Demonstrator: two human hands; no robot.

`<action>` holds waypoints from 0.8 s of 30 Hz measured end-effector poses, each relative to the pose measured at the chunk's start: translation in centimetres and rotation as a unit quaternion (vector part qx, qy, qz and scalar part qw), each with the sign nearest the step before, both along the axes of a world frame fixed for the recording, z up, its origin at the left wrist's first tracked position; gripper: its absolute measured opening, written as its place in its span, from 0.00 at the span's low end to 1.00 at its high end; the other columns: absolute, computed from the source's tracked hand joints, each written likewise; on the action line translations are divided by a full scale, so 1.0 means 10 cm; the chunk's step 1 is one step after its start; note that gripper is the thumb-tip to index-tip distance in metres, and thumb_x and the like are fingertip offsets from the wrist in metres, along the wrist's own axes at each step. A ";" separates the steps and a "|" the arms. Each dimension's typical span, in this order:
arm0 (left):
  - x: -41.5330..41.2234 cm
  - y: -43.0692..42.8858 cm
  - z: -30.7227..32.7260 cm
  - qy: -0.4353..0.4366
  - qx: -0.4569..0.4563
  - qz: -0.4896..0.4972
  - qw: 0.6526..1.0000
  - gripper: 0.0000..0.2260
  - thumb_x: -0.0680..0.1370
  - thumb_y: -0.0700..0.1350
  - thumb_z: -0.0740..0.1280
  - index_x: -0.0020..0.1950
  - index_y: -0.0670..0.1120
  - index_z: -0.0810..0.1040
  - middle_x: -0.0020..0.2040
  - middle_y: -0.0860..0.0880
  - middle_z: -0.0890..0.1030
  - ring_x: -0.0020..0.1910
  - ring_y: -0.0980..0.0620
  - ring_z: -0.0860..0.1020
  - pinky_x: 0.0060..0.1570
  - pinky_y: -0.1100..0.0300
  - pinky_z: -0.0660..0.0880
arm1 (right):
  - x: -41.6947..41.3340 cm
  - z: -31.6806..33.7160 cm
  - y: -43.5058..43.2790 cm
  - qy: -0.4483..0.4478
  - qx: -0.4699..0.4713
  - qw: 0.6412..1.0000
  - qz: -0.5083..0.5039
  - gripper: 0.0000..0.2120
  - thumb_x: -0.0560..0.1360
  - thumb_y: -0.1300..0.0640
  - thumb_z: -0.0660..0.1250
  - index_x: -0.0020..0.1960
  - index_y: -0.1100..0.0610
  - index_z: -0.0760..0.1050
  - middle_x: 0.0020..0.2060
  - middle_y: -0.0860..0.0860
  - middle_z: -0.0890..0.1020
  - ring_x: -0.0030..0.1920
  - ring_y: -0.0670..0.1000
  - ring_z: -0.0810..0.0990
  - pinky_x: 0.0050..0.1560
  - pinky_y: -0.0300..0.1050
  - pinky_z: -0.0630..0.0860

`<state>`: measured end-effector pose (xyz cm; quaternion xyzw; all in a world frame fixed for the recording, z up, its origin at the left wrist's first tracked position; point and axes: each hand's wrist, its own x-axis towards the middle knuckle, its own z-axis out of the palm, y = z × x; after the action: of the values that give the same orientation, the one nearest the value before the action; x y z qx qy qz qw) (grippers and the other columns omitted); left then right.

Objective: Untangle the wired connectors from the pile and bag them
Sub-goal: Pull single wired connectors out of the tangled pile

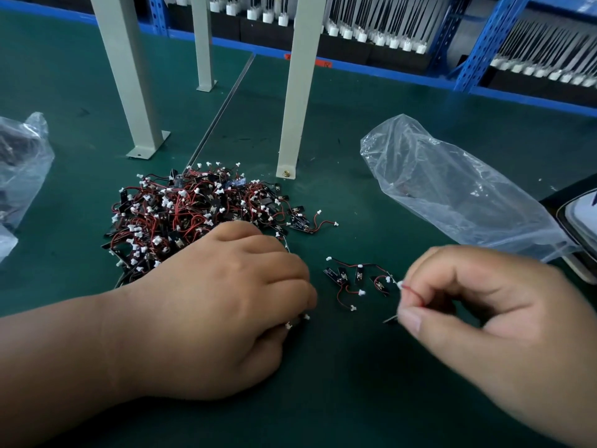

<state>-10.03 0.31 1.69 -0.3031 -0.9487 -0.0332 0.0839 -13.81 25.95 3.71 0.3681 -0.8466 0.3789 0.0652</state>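
Pinching a wired connector point(412, 291) at its fingertips, your right hand point(504, 321) was near the bag point(452, 189); your left hand point(219, 305) gripped a second connector point(288, 324) beside the pile point(193, 215).

No legible text can be made out. Dark marks are carried by a red label point(318, 63) on the far blue shelf edge point(387, 74), but they are too blurred. A blue mark on the white object point(586, 218) at right is cut off.
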 end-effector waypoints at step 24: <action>-0.07 -0.03 -0.14 0.103 0.058 -0.105 0.987 0.08 0.80 0.50 0.64 0.47 0.50 0.81 0.44 0.54 0.80 0.42 0.48 0.78 0.50 0.50 0.75 | -0.01 0.05 0.00 -0.043 0.251 0.961 -0.108 0.17 0.65 0.48 0.74 0.52 0.36 0.75 0.46 0.35 0.78 0.35 0.41 0.76 0.30 0.38 0.70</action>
<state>-10.72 0.03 0.34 -0.3974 -0.8943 -0.0658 0.1948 -13.92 25.91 4.23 0.2622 -0.9513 0.1600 -0.0254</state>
